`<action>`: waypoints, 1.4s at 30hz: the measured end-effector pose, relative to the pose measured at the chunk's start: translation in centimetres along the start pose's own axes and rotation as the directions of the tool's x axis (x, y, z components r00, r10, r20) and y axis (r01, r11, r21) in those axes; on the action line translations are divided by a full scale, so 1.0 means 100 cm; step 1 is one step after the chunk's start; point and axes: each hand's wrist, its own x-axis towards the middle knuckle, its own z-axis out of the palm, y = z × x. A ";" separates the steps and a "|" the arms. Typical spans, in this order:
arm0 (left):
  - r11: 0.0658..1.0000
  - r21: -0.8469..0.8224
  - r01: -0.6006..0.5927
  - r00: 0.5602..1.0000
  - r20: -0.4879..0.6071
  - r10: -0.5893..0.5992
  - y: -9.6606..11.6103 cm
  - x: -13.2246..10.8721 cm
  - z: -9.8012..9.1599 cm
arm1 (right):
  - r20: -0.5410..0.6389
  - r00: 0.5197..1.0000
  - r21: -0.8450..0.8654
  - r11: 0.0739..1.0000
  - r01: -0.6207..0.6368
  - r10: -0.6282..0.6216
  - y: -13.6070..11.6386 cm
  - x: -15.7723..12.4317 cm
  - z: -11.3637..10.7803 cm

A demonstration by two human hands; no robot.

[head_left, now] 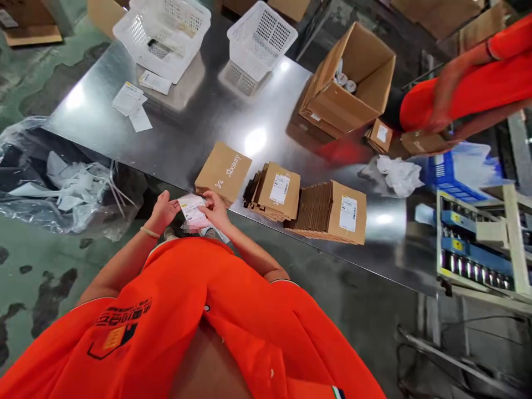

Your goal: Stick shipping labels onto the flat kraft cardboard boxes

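Observation:
My left hand point(163, 211) and my right hand point(215, 207) meet at the near edge of the steel table point(199, 119), both pinching a small white printed label sheet point(192, 210). Just beyond my right hand lies a small brown cardboard box point(224, 170) with white lettering. To its right sit a stack of flat brown boxes with a white label point(276, 191) and a second, larger stack point(332, 213), also labelled.
Two white plastic baskets point(164, 33) point(261, 39) stand at the far side, with loose paper slips point(133, 102) near them. An open carton point(349, 77) holds small containers. A co-worker's sleeve point(465, 88) in orange works at the right. A plastic waste bag point(62, 177) sits left.

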 end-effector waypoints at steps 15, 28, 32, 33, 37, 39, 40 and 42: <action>0.955 0.221 -0.197 0.935 0.334 0.115 -0.002 -0.013 0.035 | 0.004 1.000 0.091 0.996 -0.002 0.002 -0.021 0.011 -0.022; 0.881 0.425 -0.207 0.945 0.320 0.068 -0.002 -0.015 0.050 | -0.250 0.947 -0.249 0.959 0.136 -0.200 -0.011 -0.010 -0.022; 0.879 0.470 -0.078 0.912 0.391 -0.128 -0.003 -0.012 0.046 | -0.332 0.895 -0.397 0.905 0.154 -0.298 -0.023 0.009 -0.051; 0.874 0.486 -0.035 0.894 0.406 -0.190 -0.004 -0.011 0.045 | -0.377 0.877 -0.419 0.899 0.126 -0.299 -0.028 0.025 -0.064; 0.862 0.503 0.063 0.865 0.403 -0.298 -0.012 0.001 0.040 | -0.513 0.836 -0.485 0.869 -0.094 -0.195 -0.050 0.102 -0.111; 0.852 0.522 0.044 0.883 0.379 -0.277 -0.018 0.008 0.036 | -0.521 0.848 -0.527 0.819 -0.227 -0.100 -0.058 0.127 -0.121; 0.835 0.550 0.018 0.897 0.359 -0.256 -0.021 0.010 0.033 | -0.521 0.852 -0.550 0.786 -0.281 -0.060 -0.061 0.133 -0.122; 0.788 0.614 -0.050 0.924 0.328 -0.196 -0.025 0.014 0.022 | -0.541 0.840 -0.601 0.718 -0.350 -0.043 -0.063 0.134 -0.115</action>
